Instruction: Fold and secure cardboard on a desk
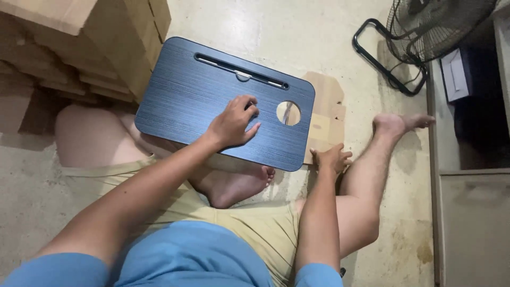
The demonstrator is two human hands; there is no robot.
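Note:
A dark blue rectangular board (191,101) with rounded corners, a long slot near its far edge and a round hole at the right lies across my lap. My left hand (232,123) rests on top of it, fingers curled, next to the round hole (288,113). My right hand (330,158) presses flat on a light wooden piece (326,114) that lies on the floor under the board's right end. Neither hand grips anything that I can see.
Stacks of light wooden boards (79,48) stand at the upper left. A floor fan (425,26) with a black tubular base stands at the upper right, beside a grey cabinet (473,212). My bare legs and feet stretch over the concrete floor.

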